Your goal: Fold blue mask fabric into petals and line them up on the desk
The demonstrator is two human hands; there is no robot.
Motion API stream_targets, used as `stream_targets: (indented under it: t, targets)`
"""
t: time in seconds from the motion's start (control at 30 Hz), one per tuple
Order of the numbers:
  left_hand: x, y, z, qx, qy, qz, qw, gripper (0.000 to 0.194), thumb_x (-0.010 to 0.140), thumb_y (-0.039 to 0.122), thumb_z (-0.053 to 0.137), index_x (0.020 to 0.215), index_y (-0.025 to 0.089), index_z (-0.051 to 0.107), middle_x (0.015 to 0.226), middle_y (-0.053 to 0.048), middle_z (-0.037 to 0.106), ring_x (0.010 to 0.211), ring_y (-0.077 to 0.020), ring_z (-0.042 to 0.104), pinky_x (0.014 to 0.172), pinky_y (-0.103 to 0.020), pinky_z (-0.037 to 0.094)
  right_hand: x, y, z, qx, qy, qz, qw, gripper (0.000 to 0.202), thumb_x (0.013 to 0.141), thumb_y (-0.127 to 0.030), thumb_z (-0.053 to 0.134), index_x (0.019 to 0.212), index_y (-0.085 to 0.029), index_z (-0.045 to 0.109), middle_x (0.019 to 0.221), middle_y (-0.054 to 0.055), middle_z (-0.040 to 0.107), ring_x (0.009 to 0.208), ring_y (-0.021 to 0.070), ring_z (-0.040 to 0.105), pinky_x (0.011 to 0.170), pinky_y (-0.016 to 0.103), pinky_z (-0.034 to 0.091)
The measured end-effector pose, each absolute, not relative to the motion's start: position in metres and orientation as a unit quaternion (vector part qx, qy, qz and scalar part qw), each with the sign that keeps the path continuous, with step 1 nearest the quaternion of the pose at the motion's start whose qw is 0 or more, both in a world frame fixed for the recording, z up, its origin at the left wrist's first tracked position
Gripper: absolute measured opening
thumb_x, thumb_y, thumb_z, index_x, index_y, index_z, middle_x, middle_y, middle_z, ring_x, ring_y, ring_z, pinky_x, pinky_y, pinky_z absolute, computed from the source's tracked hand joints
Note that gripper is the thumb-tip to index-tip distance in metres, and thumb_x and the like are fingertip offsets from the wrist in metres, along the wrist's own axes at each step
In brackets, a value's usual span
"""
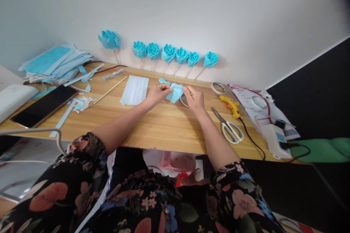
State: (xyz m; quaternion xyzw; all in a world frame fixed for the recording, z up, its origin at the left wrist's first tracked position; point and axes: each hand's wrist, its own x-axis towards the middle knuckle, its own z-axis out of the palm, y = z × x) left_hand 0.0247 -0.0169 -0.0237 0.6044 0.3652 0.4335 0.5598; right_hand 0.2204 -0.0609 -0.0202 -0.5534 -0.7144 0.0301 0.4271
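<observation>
The head view shows one light-blue fabric piece [175, 94] at the centre of the frame, pinched tight between thumb and fingers of both the left hand [159, 94] and the right hand [194, 98]; the step in hand looks like folding a petal, and the next move seems to call for a firm pinch while its edge is turned. Around it are one flat pleated face mask [134, 90] left of centre and, at right, one yellow glue gun [231, 106] and one pair of scissors [231, 130]. Seven blue flowers [168, 54] on sticks line the upper middle, with one mask stack [50, 62], its layers uncountable, at upper left.
</observation>
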Motion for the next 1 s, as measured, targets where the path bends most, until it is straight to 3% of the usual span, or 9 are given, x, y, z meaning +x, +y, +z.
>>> stream_targets:
  t: [0.1,0.2,0.33,0.57,0.7,0.83,1.0]
  targets:
    - [0.024,-0.017,-0.023,0.599,0.366,0.432,0.566,0.02,0.078,0.031,0.075,0.073,0.014,0.064,0.069,0.001,0.06,0.063,-0.0102,0.051,0.063,-0.025,0.038,0.222,-0.062,-0.02,-0.53,-0.731,0.024,0.43,0.054,0.104,-0.059,0.037,0.089,-0.022,0.073,0.083,0.006,0.077,0.081,0.0223,0.07,0.078,0.035,0.048]
    - [0.023,-0.016,-0.023,0.6,0.371,0.431,0.563,0.019,0.081,0.029,0.072,0.072,0.014,0.063,0.068,0.001,0.059,0.062,-0.01,0.05,0.062,-0.025,0.036,0.222,-0.063,-0.021,-0.516,-0.741,0.006,0.43,0.05,0.103,-0.058,0.041,0.107,-0.022,0.076,0.101,0.009,0.08,0.095,0.0249,0.073,0.086,0.038,0.051]
    - [0.023,-0.015,-0.023,0.614,0.373,0.43,0.548,0.019,0.082,0.027,0.069,0.07,0.014,0.062,0.065,0.002,0.056,0.06,-0.0089,0.047,0.061,-0.025,0.034,0.223,-0.061,-0.024,-0.5,-0.756,-0.031,0.422,0.047,0.099,-0.057,0.052,0.121,-0.02,0.073,0.099,0.009,0.08,0.091,0.0254,0.073,0.087,0.04,0.053]
    - [0.026,-0.013,-0.028,0.634,0.336,0.43,0.549,0.019,0.075,0.031,0.072,0.068,0.014,0.064,0.064,0.003,0.054,0.059,-0.0084,0.044,0.059,-0.025,0.032,0.221,-0.059,-0.022,-0.468,-0.777,-0.067,0.416,0.046,0.099,-0.05,0.056,0.134,-0.023,0.064,0.117,0.011,0.076,0.109,0.0296,0.067,0.097,0.048,0.051]
    - [0.028,-0.011,-0.032,0.652,0.31,0.432,0.541,0.02,0.074,0.032,0.074,0.07,0.014,0.066,0.067,0.001,0.058,0.063,-0.0102,0.049,0.061,-0.025,0.036,0.221,-0.059,-0.021,-0.462,-0.777,-0.061,0.424,0.035,0.097,-0.047,0.058,0.123,-0.025,0.069,0.121,0.011,0.074,0.116,0.0299,0.064,0.102,0.05,0.049]
    - [0.028,-0.009,-0.037,0.679,0.308,0.427,0.512,0.022,0.078,0.035,0.072,0.072,0.015,0.067,0.068,0.0,0.06,0.063,-0.0111,0.051,0.062,-0.026,0.038,0.218,-0.059,-0.024,-0.458,-0.779,-0.048,0.426,0.021,0.099,-0.041,0.056,0.094,-0.026,0.069,0.093,0.005,0.077,0.09,0.0238,0.069,0.098,0.045,0.05]
    - [0.025,-0.007,-0.031,0.719,0.293,0.47,0.42,0.026,0.087,0.04,0.065,0.089,0.015,0.072,0.082,-0.005,0.069,0.075,-0.016,0.06,0.072,-0.029,0.045,0.218,-0.06,-0.023,-0.468,-0.761,-0.07,0.445,0.019,0.099,-0.036,0.055,0.088,-0.025,0.066,0.087,0.004,0.077,0.085,0.0222,0.068,0.094,0.041,0.049]
